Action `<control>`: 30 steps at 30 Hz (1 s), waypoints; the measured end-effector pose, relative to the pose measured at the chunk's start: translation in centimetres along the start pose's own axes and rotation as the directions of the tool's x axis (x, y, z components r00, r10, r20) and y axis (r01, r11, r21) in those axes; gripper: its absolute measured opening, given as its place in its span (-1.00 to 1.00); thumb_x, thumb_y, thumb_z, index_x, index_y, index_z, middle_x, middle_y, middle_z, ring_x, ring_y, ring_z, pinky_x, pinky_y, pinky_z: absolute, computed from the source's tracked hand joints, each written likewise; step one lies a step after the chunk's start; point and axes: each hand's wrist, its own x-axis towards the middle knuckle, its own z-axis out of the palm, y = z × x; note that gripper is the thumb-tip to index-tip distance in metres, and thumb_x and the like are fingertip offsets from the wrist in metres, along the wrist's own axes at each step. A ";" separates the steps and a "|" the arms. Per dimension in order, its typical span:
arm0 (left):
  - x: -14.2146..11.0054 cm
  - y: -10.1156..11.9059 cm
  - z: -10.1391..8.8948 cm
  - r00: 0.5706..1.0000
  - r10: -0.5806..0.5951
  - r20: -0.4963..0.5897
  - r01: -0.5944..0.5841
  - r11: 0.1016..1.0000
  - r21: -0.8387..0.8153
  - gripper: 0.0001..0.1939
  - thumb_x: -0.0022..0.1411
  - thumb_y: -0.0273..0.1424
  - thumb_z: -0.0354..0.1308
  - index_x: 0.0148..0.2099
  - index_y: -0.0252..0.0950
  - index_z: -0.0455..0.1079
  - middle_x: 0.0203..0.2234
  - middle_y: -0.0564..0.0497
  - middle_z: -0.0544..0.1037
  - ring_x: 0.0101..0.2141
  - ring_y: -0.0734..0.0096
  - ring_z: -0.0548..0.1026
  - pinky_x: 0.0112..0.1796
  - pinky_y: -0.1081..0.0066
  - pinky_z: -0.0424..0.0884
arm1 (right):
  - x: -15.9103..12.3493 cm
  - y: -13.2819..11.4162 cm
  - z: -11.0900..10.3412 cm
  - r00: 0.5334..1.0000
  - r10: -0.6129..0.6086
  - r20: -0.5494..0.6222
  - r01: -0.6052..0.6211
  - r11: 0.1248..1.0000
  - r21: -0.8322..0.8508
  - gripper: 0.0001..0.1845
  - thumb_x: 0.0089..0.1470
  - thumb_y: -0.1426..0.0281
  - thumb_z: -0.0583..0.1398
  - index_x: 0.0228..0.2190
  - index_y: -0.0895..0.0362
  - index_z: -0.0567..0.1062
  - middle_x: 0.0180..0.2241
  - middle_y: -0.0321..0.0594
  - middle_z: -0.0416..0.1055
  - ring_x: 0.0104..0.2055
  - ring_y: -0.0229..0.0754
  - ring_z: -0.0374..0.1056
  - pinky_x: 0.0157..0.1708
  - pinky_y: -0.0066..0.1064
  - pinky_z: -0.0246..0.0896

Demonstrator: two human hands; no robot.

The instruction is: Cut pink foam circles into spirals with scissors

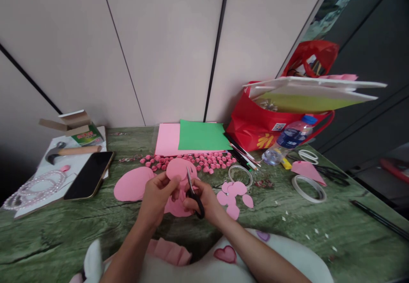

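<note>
My left hand pinches a rounded pink paper piece by its lower edge. Black-handled scissors are gripped in my right hand, their blades pointing up against the right side of that paper. Whether the blades are cutting into it I cannot tell. More pink paper lies on the table under both hands. To the left rests a large pink paper oval. Small pink petal shapes lie to the right. Behind my hands spread many little pink paper rolls.
Green paper overlaps pink sheets at the back. A red bag, water bottle and tape rolls stand or lie right. A phone, hammer, bead string and opened box are left. A plush lies in front.
</note>
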 end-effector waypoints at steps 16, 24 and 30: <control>-0.1 -0.3 -0.1 1.000 0.022 -0.001 -0.022 0.998 0.067 -0.86 -0.05 -0.43 0.13 -0.58 -0.36 0.27 -0.80 0.17 0.28 -0.73 0.64 0.19 -0.68 0.58 0.10 | 0.0 0.4 0.1 0.998 -0.032 0.059 0.032 0.999 -0.006 -0.55 -0.43 0.32 0.32 -0.47 0.14 0.22 -0.69 -0.45 0.25 -0.70 -0.40 0.14 -0.73 -0.59 0.03; -0.2 0.1 0.2 0.999 -0.035 0.022 0.034 0.996 0.077 -0.88 -0.12 -0.44 0.15 -0.59 -0.37 0.28 -0.84 0.17 0.26 -0.76 0.63 0.17 -0.70 0.57 0.09 | 0.2 0.3 0.0 0.991 -0.106 0.079 0.106 0.994 0.006 -0.55 -0.39 0.36 0.32 -0.45 0.13 0.19 -0.67 -0.46 0.20 -0.68 -0.43 0.03 -0.66 -0.56 -0.05; -0.3 0.2 0.3 0.999 -0.042 0.005 0.042 0.997 0.067 -0.82 -0.09 -0.37 0.16 -0.58 -0.36 0.27 -0.85 0.19 0.24 -0.76 0.64 0.15 -0.70 0.58 0.06 | 0.2 0.3 -0.1 0.989 -0.115 0.088 0.116 0.993 -0.005 -0.56 -0.37 0.34 0.32 -0.45 0.12 0.20 -0.71 -0.49 0.15 -0.70 -0.44 -0.03 -0.66 -0.56 -0.08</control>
